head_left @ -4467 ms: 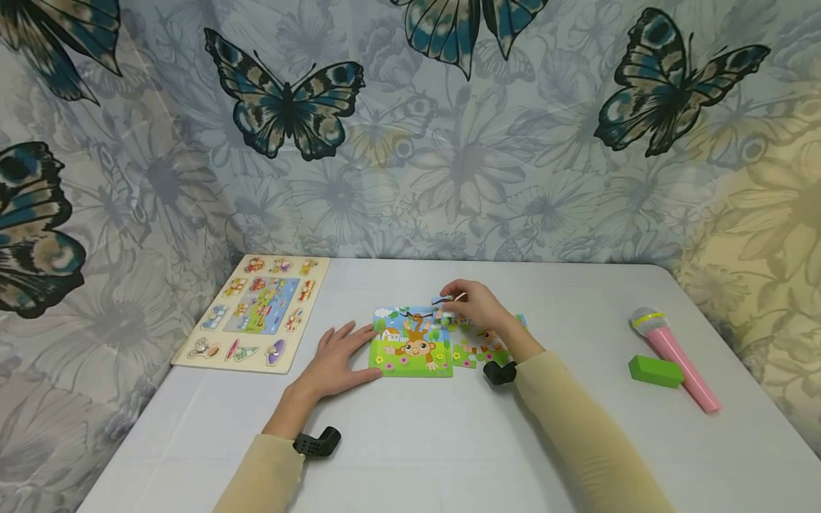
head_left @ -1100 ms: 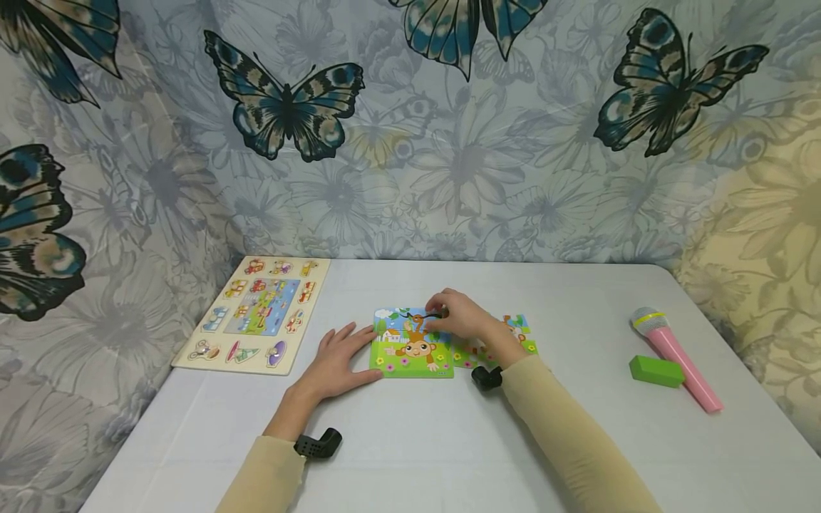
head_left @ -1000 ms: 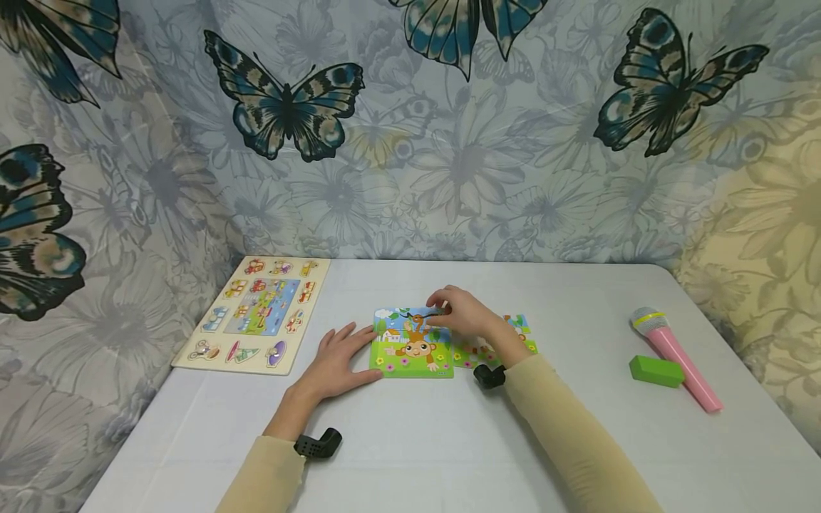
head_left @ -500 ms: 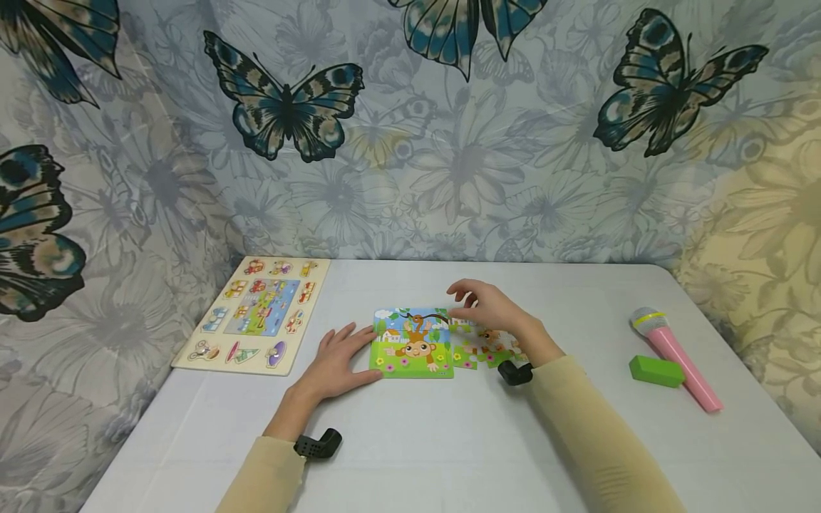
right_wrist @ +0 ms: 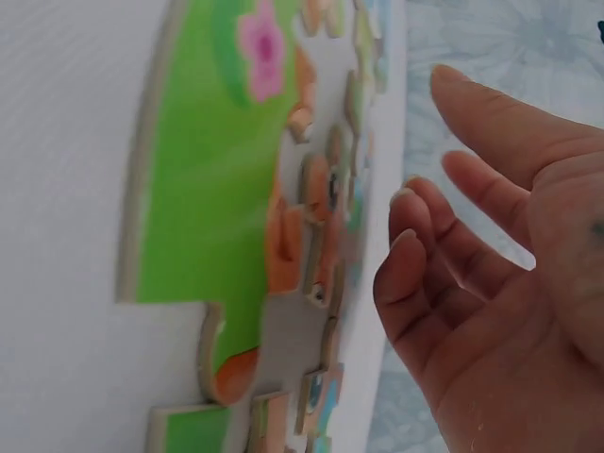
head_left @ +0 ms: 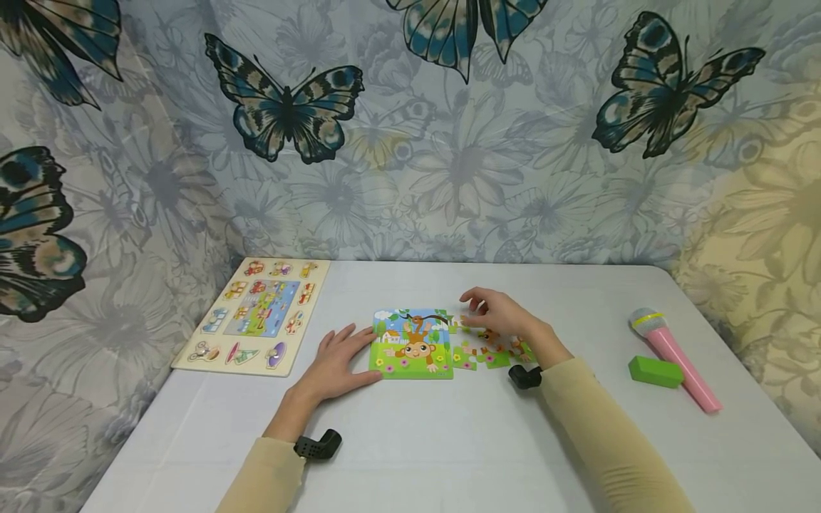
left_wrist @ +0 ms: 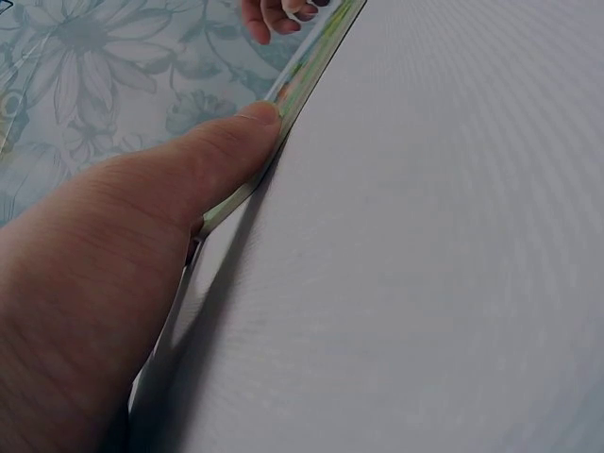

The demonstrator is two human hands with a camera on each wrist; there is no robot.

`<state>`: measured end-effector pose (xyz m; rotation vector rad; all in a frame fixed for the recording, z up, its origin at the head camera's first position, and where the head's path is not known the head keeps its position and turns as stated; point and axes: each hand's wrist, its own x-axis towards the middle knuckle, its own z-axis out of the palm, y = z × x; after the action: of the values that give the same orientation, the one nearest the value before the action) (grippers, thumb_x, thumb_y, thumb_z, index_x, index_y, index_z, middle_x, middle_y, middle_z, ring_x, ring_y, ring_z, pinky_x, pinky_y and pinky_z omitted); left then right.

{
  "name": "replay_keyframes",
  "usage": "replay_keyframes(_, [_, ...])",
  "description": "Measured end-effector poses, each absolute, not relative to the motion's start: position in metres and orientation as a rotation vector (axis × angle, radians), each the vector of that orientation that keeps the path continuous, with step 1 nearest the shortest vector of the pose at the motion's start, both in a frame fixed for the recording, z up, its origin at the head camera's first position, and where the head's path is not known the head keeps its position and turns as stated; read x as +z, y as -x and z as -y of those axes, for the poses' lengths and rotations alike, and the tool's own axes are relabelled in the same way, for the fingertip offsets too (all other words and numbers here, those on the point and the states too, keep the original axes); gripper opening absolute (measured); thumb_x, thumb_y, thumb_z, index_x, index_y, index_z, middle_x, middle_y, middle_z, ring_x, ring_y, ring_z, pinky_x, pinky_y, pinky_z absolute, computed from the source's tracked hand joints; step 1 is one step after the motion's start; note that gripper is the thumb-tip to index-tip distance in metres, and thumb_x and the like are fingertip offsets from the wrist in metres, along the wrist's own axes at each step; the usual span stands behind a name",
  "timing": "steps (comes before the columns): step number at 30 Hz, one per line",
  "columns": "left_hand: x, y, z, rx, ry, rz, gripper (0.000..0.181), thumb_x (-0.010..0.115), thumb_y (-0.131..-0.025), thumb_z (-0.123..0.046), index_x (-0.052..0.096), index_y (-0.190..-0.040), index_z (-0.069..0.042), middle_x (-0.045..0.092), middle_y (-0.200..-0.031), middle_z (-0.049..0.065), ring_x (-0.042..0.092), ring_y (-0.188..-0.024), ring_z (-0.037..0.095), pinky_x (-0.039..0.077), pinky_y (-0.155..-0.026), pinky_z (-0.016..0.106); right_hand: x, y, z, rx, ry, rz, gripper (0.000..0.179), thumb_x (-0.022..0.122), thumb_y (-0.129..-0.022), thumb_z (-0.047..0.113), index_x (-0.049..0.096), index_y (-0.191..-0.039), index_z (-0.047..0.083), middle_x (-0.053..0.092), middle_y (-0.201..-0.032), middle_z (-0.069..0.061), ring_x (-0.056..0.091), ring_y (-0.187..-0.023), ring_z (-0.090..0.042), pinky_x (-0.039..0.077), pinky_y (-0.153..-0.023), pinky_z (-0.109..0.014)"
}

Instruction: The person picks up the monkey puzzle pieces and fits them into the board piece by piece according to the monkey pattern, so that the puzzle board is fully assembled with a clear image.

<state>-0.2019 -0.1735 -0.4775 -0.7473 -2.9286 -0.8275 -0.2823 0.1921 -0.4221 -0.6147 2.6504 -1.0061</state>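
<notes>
A monkey puzzle (head_left: 417, 349) with a blue and green picture lies on the white table. My left hand (head_left: 338, 362) is spread flat at its left side, and the thumb (left_wrist: 236, 151) touches the near edge in the left wrist view. Right of the board lie several loose jigsaw pieces (head_left: 465, 358), partly hidden by my right hand (head_left: 499, 313). That hand hovers over them, fingers loosely bent and nothing between them. From the right wrist, a green piece with a pink flower (right_wrist: 208, 189) shows up close, apart from the fingers.
A wooden peg board (head_left: 182, 355) with small pictures lies at the left back. On the right, a green block (head_left: 656, 371) sits against a pink toy microphone (head_left: 686, 363). Patterned cloth (head_left: 462, 164) with butterflies rises behind the table.
Earlier my right hand held a jigsaw piece and brought it to the puzzle's upper right corner. It has let go and moved right, over the loose pieces. My left hand has stayed put.
</notes>
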Motion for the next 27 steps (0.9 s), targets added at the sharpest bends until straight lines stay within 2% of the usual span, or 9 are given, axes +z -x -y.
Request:
replay_keyframes(9, [-0.4769,0.2007,0.1733,-0.826,0.742,2.933,0.078,0.071,-0.087,-0.055,0.051,-0.150,-0.014,0.043,-0.157,0.002,0.022,-0.150,0.033,0.006,-0.118,0.060,-0.4301,0.2859,-0.1925,-0.871,0.609,-2.677,0.041,0.077,-0.092,0.021,0.062,-0.125,0.002,0.060,-0.107,-0.009,0.057,-0.096,-0.024,0.049,-0.086,-0.042])
replay_keyframes(18, [-0.4762,0.2013,0.1730,-0.829,0.743,2.934,0.079,0.071,-0.087,-0.055,0.050,-0.150,-0.013,0.042,-0.157,0.002,0.021,-0.150,0.032,0.005,-0.118,0.059,-0.4293,0.2858,-0.1882,-0.777,0.632,-2.692,0.034,0.078,-0.091,0.022,0.065,-0.117,0.004,0.059,-0.110,-0.012,0.055,-0.100,-0.028,0.048,-0.089,-0.045])
replay_keyframes(27, [-0.4763,0.2011,0.1730,-0.832,0.747,2.929,0.079,0.072,-0.086,-0.055,0.051,-0.150,-0.013,0.043,-0.157,0.002,0.022,-0.150,0.033,0.005,-0.118,0.060,-0.4311,0.2837,-0.1861,-0.834,0.615,-2.699,0.032,0.080,-0.090,0.017,0.063,-0.113,0.003,0.060,-0.105,-0.008,0.055,-0.091,-0.024,0.049,-0.083,-0.041])
